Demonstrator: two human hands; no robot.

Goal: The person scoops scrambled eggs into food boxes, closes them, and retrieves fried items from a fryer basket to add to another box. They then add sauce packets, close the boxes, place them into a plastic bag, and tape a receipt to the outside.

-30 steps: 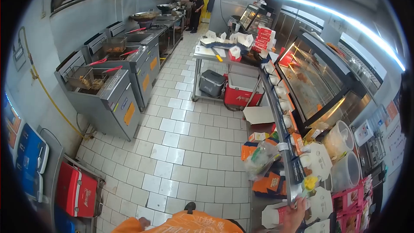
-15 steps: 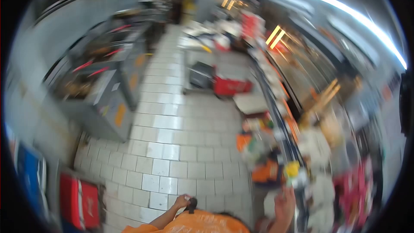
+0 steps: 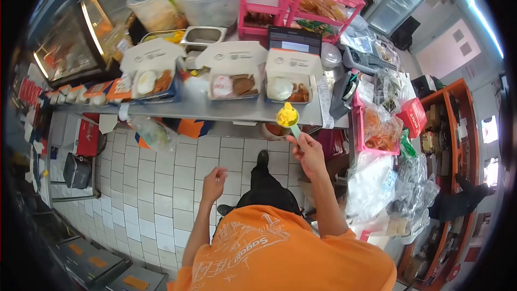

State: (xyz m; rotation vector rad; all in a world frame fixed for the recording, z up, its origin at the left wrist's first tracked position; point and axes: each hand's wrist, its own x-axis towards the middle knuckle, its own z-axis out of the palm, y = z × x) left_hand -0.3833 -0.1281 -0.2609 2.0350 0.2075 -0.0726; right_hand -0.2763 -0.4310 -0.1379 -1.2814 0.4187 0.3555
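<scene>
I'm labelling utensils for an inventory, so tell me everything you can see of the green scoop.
The scoop is pale green and looks like plastic, with a slim straight handle. Its bowl is mostly hidden by a heap of lumpy yellow food that rises above the rim. The right hand grips the handle and hides its end. The bowl appears at the counter's front edge, before the rightmost open box; contact is unclear.

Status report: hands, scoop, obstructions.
Right hand gripping green scoop, yellow food heaped. Left hand loosely curled, nothing visible in it. Nothing blocking nearest open box.
</scene>
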